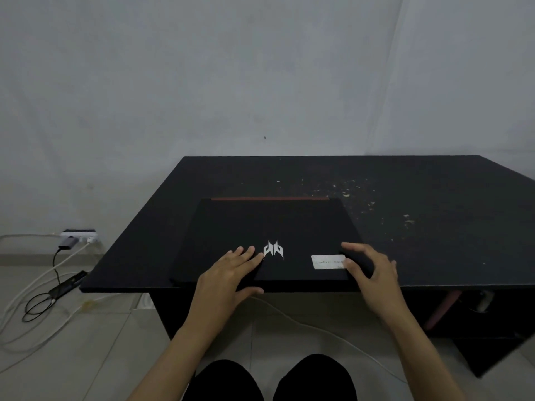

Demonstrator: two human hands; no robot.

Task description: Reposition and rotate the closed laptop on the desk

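Observation:
A closed black laptop (278, 224) lies flat near the desk's front edge. It has a silver logo (273, 249) on the lid, a white sticker (327, 261) at the front right and a red strip along its far edge. My left hand (228, 274) rests on the lid left of the logo, fingers on top and thumb curled under the front edge. My right hand (372, 270) is spread over the laptop's front right corner, thumb and forefinger reaching onto the lid beside the sticker. I cannot tell whether it presses down.
The black desk (434, 227) stands against a grey wall, scuffed with pale specks to the right of the laptop. On the floor at left lie a power strip (79, 235), a charger brick (68, 283) and looped cables. A white cable (318, 328) runs under the desk by my knees.

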